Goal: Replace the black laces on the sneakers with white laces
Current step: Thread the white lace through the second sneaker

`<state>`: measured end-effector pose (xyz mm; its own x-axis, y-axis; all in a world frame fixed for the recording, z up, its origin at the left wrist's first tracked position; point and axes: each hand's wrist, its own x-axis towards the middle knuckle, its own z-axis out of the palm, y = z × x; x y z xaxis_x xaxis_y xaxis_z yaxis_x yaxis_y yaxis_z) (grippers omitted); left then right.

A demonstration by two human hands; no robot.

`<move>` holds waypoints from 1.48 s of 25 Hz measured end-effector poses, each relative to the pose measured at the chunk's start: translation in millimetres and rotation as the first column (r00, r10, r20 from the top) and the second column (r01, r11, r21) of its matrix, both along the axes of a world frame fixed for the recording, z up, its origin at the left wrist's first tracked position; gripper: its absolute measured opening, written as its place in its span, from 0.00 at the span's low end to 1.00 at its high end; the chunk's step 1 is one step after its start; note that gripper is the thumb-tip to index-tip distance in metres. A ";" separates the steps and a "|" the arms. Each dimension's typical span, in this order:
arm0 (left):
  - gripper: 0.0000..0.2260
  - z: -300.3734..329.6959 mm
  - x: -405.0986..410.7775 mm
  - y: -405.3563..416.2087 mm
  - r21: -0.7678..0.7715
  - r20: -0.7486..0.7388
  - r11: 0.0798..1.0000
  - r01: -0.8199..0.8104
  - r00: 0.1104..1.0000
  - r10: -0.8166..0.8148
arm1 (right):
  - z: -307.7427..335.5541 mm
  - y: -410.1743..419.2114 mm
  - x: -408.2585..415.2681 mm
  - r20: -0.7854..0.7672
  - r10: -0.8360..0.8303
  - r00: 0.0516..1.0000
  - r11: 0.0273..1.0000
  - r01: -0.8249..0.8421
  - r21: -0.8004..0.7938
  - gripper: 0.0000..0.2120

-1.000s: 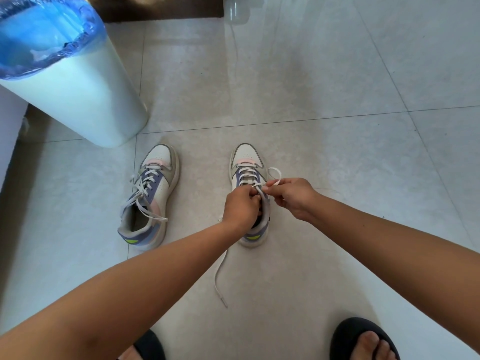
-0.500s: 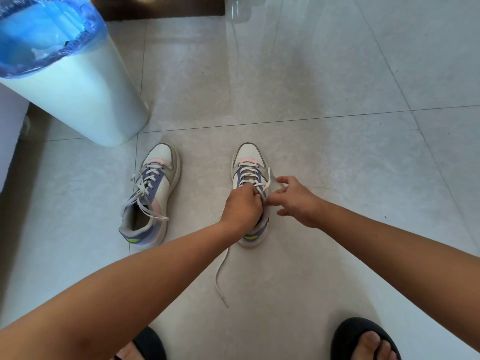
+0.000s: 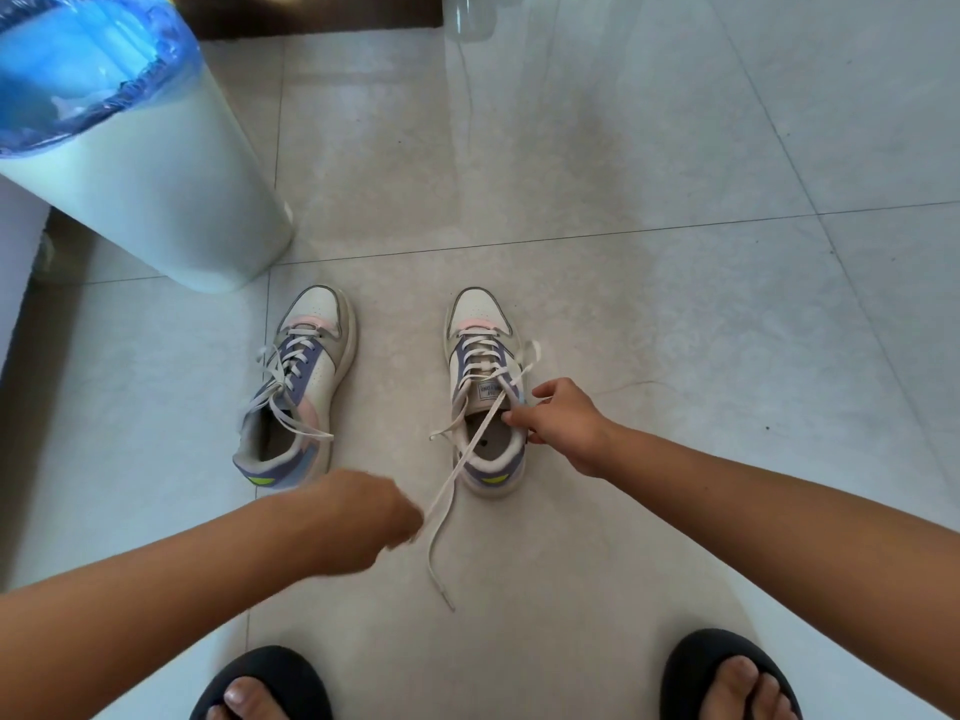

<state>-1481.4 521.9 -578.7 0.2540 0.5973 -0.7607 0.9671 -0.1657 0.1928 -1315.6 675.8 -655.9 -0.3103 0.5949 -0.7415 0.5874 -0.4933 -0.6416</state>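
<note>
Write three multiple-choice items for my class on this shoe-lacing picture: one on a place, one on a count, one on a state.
1. Where does the white bin with the blue liner stand?
A. Beyond the left pastel sneaker
B. Right of the right pastel sneaker
C. Between the sneakers

2. How many sneakers lie on the grey tiled floor?
A. One
B. Two
C. Three

3. What is the left hand doing?
A. Resting flat on the floor
B. Pulling a white lace taut
C. Lifting a sneaker

Answers: 1 A, the bin rises past that shoe's toe. 2 B, one pair shows. 3 B, the lace runs straight from the eyelets to its fingers, while the right hand pinches the other end.
</note>
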 end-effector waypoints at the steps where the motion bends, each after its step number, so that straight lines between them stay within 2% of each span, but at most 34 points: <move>1: 0.13 -1.0 -0.7 -13.9 -0.094 -0.041 0.993 0.068 0.997 -0.072 | 0.6 -0.2 -1.0 0.001 -0.009 1.000 1.000 0.009 -0.007 0.26; 3: 0.13 -6.2 2.5 -32.9 -0.242 -0.112 0.963 0.120 0.982 -0.150 | 3.7 1.1 -2.0 -0.033 -0.023 0.999 0.999 0.022 -0.039 0.19; 5: 0.11 -12.8 5.1 -35.2 -0.243 -0.180 0.963 0.118 0.970 -0.164 | 8.4 4.7 0.9 -0.098 -0.032 0.995 0.996 0.023 -0.088 0.20; 8: 0.10 -16.7 2.7 -14.4 0.018 -0.190 1.000 0.026 0.982 -0.022 | 13.2 11.0 5.2 -0.150 0.049 0.987 0.999 -0.048 0.012 0.20; 10: 0.13 -15.4 3.6 6.8 0.217 -0.138 0.973 -0.084 0.984 0.115 | 15.2 11.4 4.0 -0.173 0.091 0.981 0.989 -0.068 0.134 0.13; 12: 0.13 -14.0 11.2 27.0 0.374 -0.043 0.902 -0.217 0.967 0.250 | 16.0 12.4 1.1 -0.192 0.031 0.981 0.984 0.003 0.177 0.05; 13: 0.13 -14.1 17.5 36.3 0.414 0.015 0.860 -0.300 0.946 0.323 | 16.4 14.3 0.5 -0.207 -0.029 0.978 0.987 0.062 0.151 0.03; 15: 0.13 -17.0 32.5 52.8 0.424 0.116 0.777 -0.465 0.879 0.463 | 17.1 18.0 0.0 -0.269 -0.178 0.947 0.983 0.181 -0.012 0.03; 17: 0.13 -23.8 45.7 65.3 0.390 0.169 0.718 -0.577 0.811 0.560 | 17.1 18.9 1.1 -0.314 -0.258 0.914 0.961 0.211 -0.177 0.06; 20: 0.12 -35.5 54.3 73.2 0.379 0.144 0.703 -0.601 0.789 0.597 | 16.7 20.7 3.1 -0.278 -0.185 0.942 0.976 0.145 -0.160 0.10; 24: 0.10 -46.1 48.8 71.7 0.356 0.115 0.711 -0.606 0.784 0.611 | 21.0 28.4 0.8 -0.296 -0.290 0.910 0.917 0.176 -0.358 0.17; 26: 0.11 -49.3 46.4 69.5 0.344 0.125 0.697 -0.629 0.767 0.630 | 20.0 29.0 -0.5 -0.270 -0.277 0.922 0.913 0.165 -0.373 0.22; 29: 0.11 -52.0 45.2 68.3 0.356 0.143 0.692 -0.628 0.768 0.624 | 16.2 27.9 -1.7 -0.209 -0.231 0.950 0.924 0.147 -0.353 0.24; 31: 0.12 -53.2 44.7 67.0 0.356 0.162 0.690 -0.630 0.769 0.618 | 14.5 30.0 -1.4 -0.121 -0.215 0.969 0.944 0.175 -0.278 0.17; 34: 0.12 -54.3 44.0 62.5 0.371 0.212 0.686 -0.627 0.776 0.595 | 10.6 22.8 7.4 0.007 -0.200 0.980 0.978 0.200 -0.052 0.05; 35: 0.13 -54.2 43.9 60.2 0.378 0.225 0.683 -0.625 0.778 0.587 | 7.7 16.1 12.2 0.008 -0.143 0.990 0.989 0.143 0.022 0.04; 37: 0.13 -53.1 44.4 58.3 0.376 0.242 0.682 -0.628 0.777 0.582 | 5.2 -0.1 16.4 -0.026 0.103 0.994 0.987 -0.099 0.125 0.12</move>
<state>-1437.0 580.2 -631.7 -0.2186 0.8928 -0.3940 0.8655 0.3638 0.3443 -1299.2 675.7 -650.7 -0.3957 0.6456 -0.6532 0.6082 -0.3487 -0.7131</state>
